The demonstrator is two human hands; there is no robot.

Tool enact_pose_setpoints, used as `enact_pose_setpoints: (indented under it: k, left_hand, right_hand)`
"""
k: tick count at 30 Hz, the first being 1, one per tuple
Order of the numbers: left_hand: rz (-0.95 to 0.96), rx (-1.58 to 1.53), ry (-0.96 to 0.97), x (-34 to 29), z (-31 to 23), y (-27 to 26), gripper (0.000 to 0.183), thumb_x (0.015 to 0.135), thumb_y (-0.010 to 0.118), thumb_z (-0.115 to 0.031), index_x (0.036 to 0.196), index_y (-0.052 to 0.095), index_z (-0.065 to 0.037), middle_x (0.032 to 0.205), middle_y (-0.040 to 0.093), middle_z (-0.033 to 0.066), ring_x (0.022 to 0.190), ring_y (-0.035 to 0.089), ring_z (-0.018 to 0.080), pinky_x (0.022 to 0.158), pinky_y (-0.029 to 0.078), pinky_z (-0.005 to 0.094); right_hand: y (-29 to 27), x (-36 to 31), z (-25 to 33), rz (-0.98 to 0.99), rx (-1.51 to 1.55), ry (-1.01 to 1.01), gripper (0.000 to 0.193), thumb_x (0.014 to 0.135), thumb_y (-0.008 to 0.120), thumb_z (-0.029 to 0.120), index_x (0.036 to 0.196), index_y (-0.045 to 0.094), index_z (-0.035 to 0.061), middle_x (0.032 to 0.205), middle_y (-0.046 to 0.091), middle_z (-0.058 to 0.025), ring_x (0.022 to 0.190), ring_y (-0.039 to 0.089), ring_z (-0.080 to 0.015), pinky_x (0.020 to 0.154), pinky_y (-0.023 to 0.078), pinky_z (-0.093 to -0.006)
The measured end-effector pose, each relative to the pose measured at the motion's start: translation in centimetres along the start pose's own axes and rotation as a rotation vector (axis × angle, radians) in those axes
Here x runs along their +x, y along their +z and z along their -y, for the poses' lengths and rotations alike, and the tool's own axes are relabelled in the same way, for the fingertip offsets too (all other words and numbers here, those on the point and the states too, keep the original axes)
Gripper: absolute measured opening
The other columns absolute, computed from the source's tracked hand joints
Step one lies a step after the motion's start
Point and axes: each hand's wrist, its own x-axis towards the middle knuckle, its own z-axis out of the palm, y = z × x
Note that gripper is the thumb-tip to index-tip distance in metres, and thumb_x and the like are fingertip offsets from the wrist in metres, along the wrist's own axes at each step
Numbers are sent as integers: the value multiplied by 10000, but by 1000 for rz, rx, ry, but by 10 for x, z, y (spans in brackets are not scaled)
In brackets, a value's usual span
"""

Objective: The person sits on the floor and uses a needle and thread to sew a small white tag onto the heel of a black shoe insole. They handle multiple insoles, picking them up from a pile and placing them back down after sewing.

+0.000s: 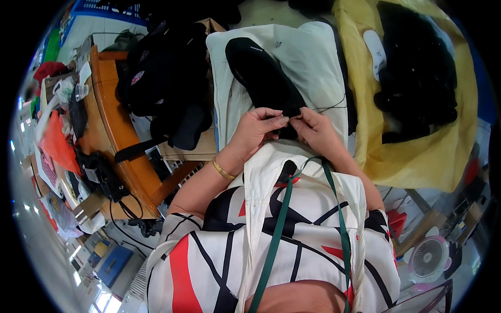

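A black cloth shoe (255,70) lies lengthwise on a white cloth (318,57) in front of me, its near end between my hands. My left hand (254,131) is closed, with thumb and forefinger pinched at the shoe's near edge. Close beside it, fingertips almost meeting, my right hand (317,133) is pinched too; what sits in its fingertips is too small to make out. A thin dark thread (331,108) loops over the cloth to the right of the hands. Part of the shoe's near end is hidden behind my fingers.
At right, a yellow cloth (360,151) carries a pile of black shoe pieces (417,68) and a white insole (374,55). More black items (162,73) heap at left by a wooden frame (112,109). A pink-and-white fan (429,258) stands lower right.
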Motion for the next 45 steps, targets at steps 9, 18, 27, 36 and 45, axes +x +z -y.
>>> enact_pose_setpoints:
  k: [9, 18, 27, 36, 45]
  left_hand:
    - [2, 114, 17, 1, -3, 3, 163, 871, 756, -75, 1013, 690, -30, 882, 719, 51, 781, 685, 108, 603, 512, 221]
    - [-11, 266, 72, 2, -3, 4, 186, 844, 798, -123, 979, 728, -16, 855, 705, 29, 682, 612, 62, 584, 504, 199]
    - [44, 343, 68, -1, -5, 2, 199, 839, 801, -120, 992, 737, -12, 821, 696, 16, 667, 596, 46, 574, 475, 185]
    - [43, 279, 99, 1, -2, 3, 174, 859, 784, -137, 984, 743, -22, 852, 711, 28, 680, 606, 55, 590, 497, 191]
    - [56, 314, 91, 4, -3, -1, 158, 865, 778, -140, 983, 749, -39, 827, 705, 15, 670, 605, 50, 583, 494, 188]
  right_hand:
    - [3, 2, -1, -26, -46, 79, 157, 981, 623, 148, 920, 608, 4, 675, 602, -6, 600, 556, -62, 558, 450, -239]
    - [4, 4, 4, -35, -21, 111, 132, 936, 636, 87, 1013, 572, 1, 720, 624, -20, 630, 565, -59, 580, 458, -234]
    - [9, 6, 8, -57, -143, -72, 333, 859, 613, -20, 1172, 501, 7, 836, 649, -74, 737, 588, -105, 671, 469, -259]
    - [0, 5, 14, 46, -146, -55, 331, 879, 601, -2, 1195, 504, 10, 882, 678, -95, 771, 600, -109, 715, 479, -263]
    - [3, 3, 9, 40, -104, -29, 347, 883, 585, -10, 1215, 489, 16, 856, 665, -77, 734, 584, -96, 672, 470, -256]
